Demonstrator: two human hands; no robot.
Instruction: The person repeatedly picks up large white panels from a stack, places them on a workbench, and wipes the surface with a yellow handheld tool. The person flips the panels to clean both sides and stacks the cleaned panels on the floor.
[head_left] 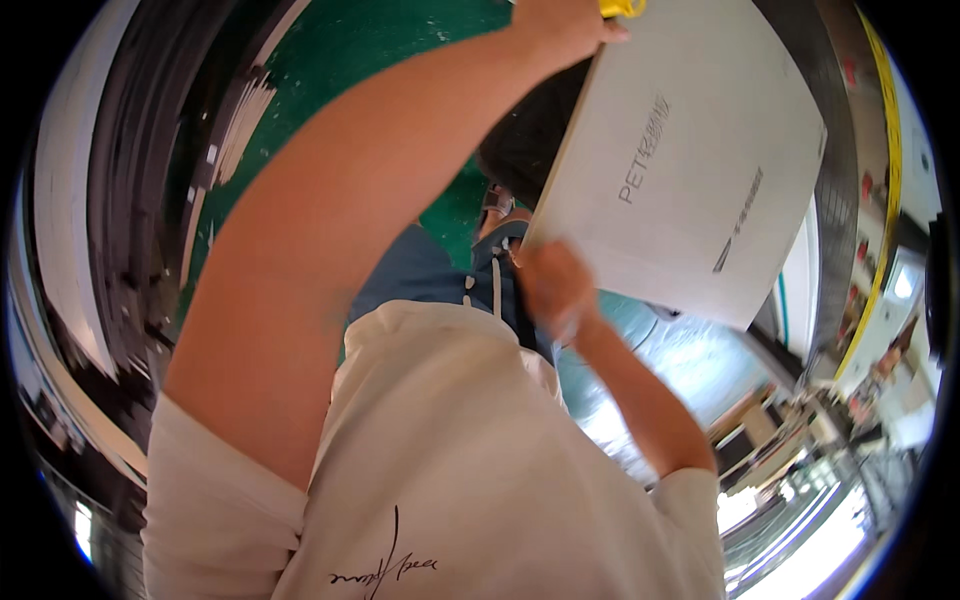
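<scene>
A large pale panel (690, 180) with dark printing on its face lies in front of me, to the right. My left hand (565, 30) is at the panel's far left edge, partly cut off by the top of the picture. Its fingers are closed at a small bright yellow object (622, 8) whose kind I cannot make out; the thumb reaches the panel's edge. By the near left corner of the panel is my right hand (558, 290), curled like a fist and blurred by motion. What it may hold is hidden.
Stacked sheets and boards (235, 125) stand along the left. Below me are a green floor (330, 60) and a dark object (535, 135) beside the panel's left edge. A dark ribbed surface (838, 200) and a yellow strip (885, 220) run along the right.
</scene>
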